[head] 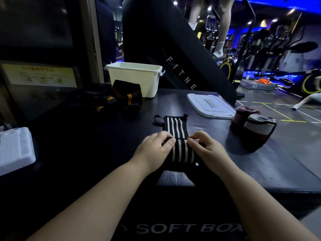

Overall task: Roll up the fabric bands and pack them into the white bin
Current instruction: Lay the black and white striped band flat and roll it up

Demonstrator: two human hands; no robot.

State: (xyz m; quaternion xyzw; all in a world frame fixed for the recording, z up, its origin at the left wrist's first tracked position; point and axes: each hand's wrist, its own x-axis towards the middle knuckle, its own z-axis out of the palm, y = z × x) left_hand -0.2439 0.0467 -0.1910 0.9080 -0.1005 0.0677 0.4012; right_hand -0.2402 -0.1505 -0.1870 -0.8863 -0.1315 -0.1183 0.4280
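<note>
Item in hand: one striped band [177, 129], black with pale lengthwise stripes, lying flat on the black padded box top [104, 153] near its front edge, roughly midway along. A thin loop at its far end points toward the back edge. My left hand [156, 150] and right hand [206, 150] sit on either side of it, thumb and forefinger of each pinched shut on a crosswise fold of the cloth, one hand at each long edge.

Handling, as I judge it: light, soft, probably elastic weave; it folds readily and likely springs open unless kept under tension. Not fragile, not slippery. Best hold is at both long edges so the roll stays square; the grey patch [175, 178] at the near end looks like a fastening strip, though I cannot be sure.

Count:
- Striped band, unrolled: one.
- Black bands with orange stripes [119, 100]: a heap near the back edge, touching the bin's front; the number cannot be told.
- Rolled bands [251, 126]: two, side by side at the right edge.
- White bin [137, 80]: one, open, at the back edge; contents hidden.
- White lid [210, 105]: one, lying flat right of the bin.
- White tray-like object [15, 148]: one, at the left edge.
</note>
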